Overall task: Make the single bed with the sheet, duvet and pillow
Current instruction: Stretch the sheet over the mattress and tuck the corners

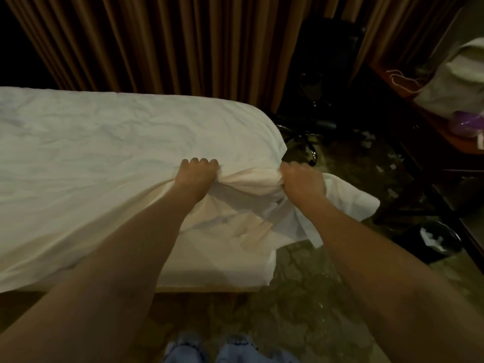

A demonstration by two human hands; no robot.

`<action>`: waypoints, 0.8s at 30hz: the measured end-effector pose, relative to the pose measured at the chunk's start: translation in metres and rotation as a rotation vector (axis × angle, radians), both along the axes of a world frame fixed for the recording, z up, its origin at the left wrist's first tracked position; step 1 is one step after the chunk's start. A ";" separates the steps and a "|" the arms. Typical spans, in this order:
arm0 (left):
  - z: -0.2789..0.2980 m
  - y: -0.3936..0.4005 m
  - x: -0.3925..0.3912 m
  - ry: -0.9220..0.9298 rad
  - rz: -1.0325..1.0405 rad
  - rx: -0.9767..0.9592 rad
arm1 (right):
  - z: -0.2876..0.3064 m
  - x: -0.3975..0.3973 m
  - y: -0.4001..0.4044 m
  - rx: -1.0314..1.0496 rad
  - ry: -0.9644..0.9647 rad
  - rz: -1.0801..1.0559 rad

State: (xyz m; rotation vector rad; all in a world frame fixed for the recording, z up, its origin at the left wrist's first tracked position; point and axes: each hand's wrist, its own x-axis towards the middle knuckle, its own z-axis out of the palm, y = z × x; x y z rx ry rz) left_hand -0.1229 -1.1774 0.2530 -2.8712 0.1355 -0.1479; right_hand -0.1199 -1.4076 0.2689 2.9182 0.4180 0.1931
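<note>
A wrinkled white sheet (112,142) covers the single bed and hangs over its near side and right end. At the near right corner the fabric is bunched into folds. My left hand (196,176) grips a gathered fold there, fingers curled into the cloth. My right hand (301,182) grips the bunched sheet at the corner's edge, a loose flap (348,203) trailing below it towards the floor. No duvet shows in this view.
Brown curtains (183,43) hang behind the bed. A dark office chair (322,82) stands past the bed's right end. A wooden desk (419,119) with a pale bundle (455,82) lies at right, a bin (440,239) beneath it. Paper scraps litter the patterned floor (309,284).
</note>
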 end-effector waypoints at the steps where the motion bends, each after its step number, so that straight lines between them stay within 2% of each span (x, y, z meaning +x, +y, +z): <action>1: -0.001 0.003 0.007 -0.005 0.009 -0.010 | 0.000 0.010 0.002 -0.018 -0.014 0.015; 7: -0.026 0.027 0.071 0.053 0.079 -0.057 | -0.022 0.092 0.032 -0.055 0.044 0.052; 14: -0.074 0.026 0.198 0.171 -0.003 -0.005 | -0.069 0.208 0.034 -0.066 0.209 -0.037; 17: -0.081 0.023 0.257 0.162 -0.029 -0.009 | -0.076 0.259 0.031 -0.025 0.195 -0.078; 21: -0.111 0.009 0.302 0.242 -0.055 -0.011 | -0.106 0.296 0.022 0.005 0.266 -0.128; 24: -0.149 -0.004 0.316 0.319 -0.062 -0.024 | -0.142 0.313 0.011 0.001 0.351 -0.089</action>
